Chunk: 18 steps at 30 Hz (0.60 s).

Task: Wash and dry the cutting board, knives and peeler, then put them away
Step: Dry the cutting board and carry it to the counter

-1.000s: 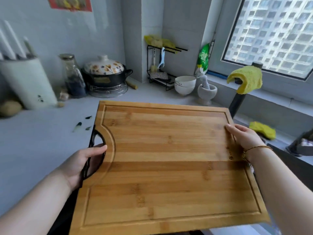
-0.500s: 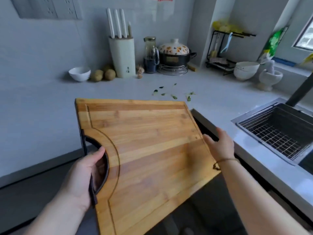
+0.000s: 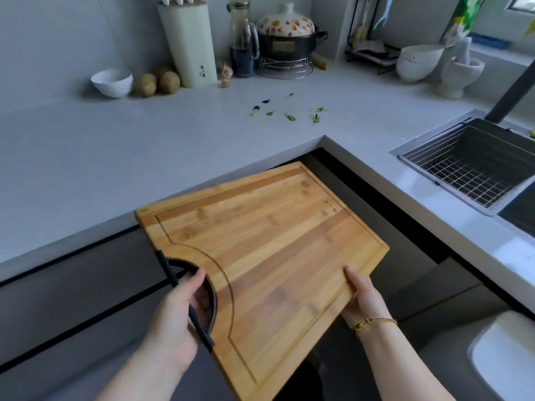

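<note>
A large bamboo cutting board (image 3: 269,250) with a juice groove and a black curved handle is held in the air below the inner corner of the grey counter, in front of dark cabinet fronts. My left hand (image 3: 179,316) grips the black handle at the board's left edge. My right hand (image 3: 363,299) holds the board's right edge, thumb on top. A white knife block (image 3: 189,43) with white-handled knives stands at the back of the counter. A light blue utensil (image 3: 382,15) hangs on the black rack; I cannot tell if it is the peeler.
The grey counter (image 3: 130,146) carries green vegetable scraps (image 3: 289,110), a white bowl (image 3: 112,81), potatoes (image 3: 157,81), a glass jar, a flowered pot, a white bowl and a mortar. A sink with a wire basket (image 3: 469,166) lies at the right.
The view has swung down and left, away from the window. The board has dropped from above the counter to below its edge, turned at an angle. Both hands keep their hold.
</note>
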Available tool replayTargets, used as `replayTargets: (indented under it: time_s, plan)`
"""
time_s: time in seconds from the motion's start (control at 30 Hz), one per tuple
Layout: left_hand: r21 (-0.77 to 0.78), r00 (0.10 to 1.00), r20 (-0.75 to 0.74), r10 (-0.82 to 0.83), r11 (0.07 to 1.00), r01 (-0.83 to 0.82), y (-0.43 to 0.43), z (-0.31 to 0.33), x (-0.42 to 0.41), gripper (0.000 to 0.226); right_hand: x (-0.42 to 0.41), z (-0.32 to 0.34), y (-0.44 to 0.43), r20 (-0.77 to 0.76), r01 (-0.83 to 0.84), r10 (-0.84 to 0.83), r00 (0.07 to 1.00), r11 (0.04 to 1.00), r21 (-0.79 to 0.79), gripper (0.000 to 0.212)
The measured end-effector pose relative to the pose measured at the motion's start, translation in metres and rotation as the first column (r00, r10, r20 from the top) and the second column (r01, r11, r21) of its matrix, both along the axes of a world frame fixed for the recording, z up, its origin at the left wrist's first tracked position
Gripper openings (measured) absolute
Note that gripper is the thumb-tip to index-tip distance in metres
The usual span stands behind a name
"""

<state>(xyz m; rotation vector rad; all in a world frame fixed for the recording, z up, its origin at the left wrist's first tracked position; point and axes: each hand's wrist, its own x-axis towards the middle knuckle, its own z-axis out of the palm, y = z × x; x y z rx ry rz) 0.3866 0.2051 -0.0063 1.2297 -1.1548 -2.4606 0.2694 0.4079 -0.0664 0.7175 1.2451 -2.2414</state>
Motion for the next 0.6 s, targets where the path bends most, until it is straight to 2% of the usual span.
replayTargets:
  time_s: [0.27,0.53,0.6]
  plan:
    - [0.254,0.997,0.073,-0.011,0.967,-0.008,0.009,-0.04,0.018,0.021,-0.002,-0.014,0.01,-0.015,-0.09,0.094,0.996,0.985,0.148,0.039]
    - [0.328,0.979,0.189,0.075,0.935,-0.135,0.01,-0.1,-0.002,0.02,-0.062,-0.061,-0.02,0.027,-0.251,0.253,0.967,0.929,0.27,0.046]
    - [0.347,0.977,0.199,0.081,0.926,-0.147,0.009,-0.113,-0.009,0.03,-0.08,-0.075,-0.029,0.033,-0.291,0.294,0.955,0.914,0.283,0.047]
